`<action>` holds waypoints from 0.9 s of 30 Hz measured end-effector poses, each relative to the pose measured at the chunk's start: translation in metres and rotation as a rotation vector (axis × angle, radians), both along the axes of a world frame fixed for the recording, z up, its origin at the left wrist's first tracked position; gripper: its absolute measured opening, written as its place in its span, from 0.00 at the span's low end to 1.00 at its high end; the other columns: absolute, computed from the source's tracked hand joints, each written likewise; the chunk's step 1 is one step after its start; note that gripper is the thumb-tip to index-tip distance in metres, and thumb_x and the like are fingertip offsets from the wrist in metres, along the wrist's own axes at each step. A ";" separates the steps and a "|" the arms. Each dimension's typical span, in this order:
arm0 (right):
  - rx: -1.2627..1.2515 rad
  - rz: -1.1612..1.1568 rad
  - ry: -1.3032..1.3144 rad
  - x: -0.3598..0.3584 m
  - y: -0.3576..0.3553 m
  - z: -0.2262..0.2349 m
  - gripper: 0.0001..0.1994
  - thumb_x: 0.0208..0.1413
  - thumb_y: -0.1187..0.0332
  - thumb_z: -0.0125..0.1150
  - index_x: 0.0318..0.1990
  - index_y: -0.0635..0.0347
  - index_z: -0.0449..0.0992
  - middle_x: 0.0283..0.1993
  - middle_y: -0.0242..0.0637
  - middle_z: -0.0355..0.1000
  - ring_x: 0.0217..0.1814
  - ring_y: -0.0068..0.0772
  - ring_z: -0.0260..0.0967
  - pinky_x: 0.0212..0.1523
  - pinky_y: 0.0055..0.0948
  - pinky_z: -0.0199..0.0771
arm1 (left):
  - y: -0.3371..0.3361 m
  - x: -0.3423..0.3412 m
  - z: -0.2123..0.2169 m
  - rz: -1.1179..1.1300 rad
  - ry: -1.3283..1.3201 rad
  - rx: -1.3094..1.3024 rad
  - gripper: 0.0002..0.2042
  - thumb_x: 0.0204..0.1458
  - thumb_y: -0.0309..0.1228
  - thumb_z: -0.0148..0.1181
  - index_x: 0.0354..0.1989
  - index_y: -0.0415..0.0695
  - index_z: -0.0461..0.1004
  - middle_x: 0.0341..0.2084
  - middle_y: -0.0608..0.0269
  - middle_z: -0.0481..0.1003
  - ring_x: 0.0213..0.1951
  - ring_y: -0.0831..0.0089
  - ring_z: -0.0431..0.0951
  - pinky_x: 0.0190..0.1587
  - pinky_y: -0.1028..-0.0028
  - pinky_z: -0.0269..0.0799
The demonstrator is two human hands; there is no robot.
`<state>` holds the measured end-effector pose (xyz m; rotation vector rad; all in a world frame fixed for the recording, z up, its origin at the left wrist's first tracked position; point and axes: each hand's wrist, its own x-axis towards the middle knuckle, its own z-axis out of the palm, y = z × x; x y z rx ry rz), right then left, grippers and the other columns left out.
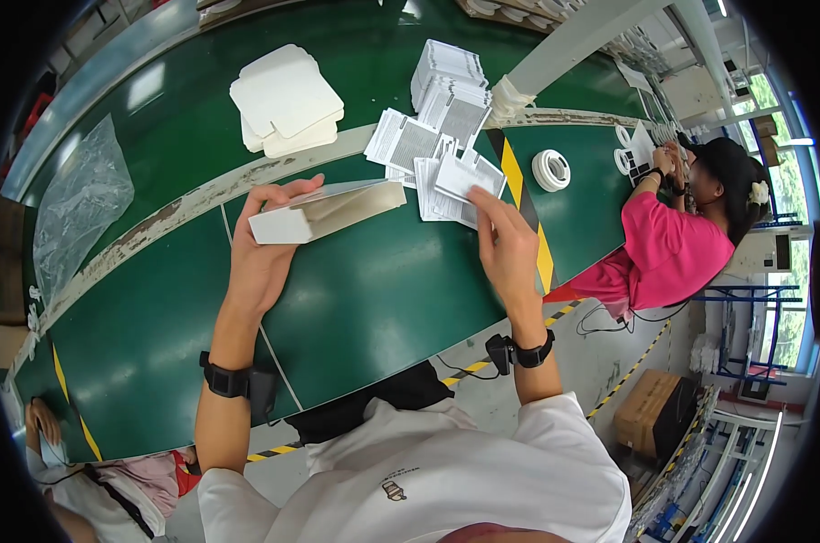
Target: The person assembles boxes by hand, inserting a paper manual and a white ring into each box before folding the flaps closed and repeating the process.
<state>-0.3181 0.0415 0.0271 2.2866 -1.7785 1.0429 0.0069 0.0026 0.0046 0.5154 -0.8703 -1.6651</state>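
My left hand (263, 249) is closed around a shallow white carton (354, 210), whose open side shows its inside. Over at the leaflets, my right hand (510, 242) has its fingers stretched out, the fingertips touching a white printed leaflet (460, 175). The thumb is apart from the index finger. Beneath and beside that leaflet lie more loose folded leaflets (403, 140), overlapping one another. Behind them stands a taller stack of leaflets (448, 65).
Flat white card pieces (288, 95) are piled beyond my left hand. A clear plastic bag (84, 204) lies far left. White rings (550, 170) sit right of yellow-black tape (529, 213). A co-worker in pink (677, 240) works at the right; another person's hand (41, 421) shows lower left.
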 end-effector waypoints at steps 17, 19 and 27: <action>-0.142 -0.508 0.163 -0.127 -0.048 -0.032 0.14 0.61 0.68 0.62 0.52 0.63 0.78 0.65 0.54 0.68 0.62 0.56 0.70 0.61 0.45 0.70 | 0.000 -0.004 0.011 -0.016 0.047 0.033 0.11 0.58 0.18 0.59 0.43 0.46 0.65 0.60 0.46 0.71 0.69 0.50 0.64 0.65 0.56 0.72; 0.049 -0.444 0.045 -0.135 -0.046 -0.034 0.15 0.62 0.66 0.62 0.52 0.64 0.78 0.65 0.55 0.68 0.63 0.58 0.69 0.62 0.45 0.69 | 0.000 -0.005 0.011 -0.015 0.072 0.055 0.11 0.58 0.17 0.59 0.43 0.46 0.65 0.59 0.46 0.72 0.68 0.50 0.65 0.65 0.56 0.73; -0.037 -0.365 -0.246 -0.112 -0.039 -0.013 0.13 0.68 0.67 0.56 0.54 0.65 0.76 0.62 0.50 0.71 0.59 0.41 0.74 0.58 0.35 0.73 | -0.002 -0.009 0.004 0.009 -0.045 -0.082 0.13 0.56 0.13 0.59 0.41 0.45 0.65 0.58 0.48 0.73 0.67 0.51 0.68 0.64 0.58 0.73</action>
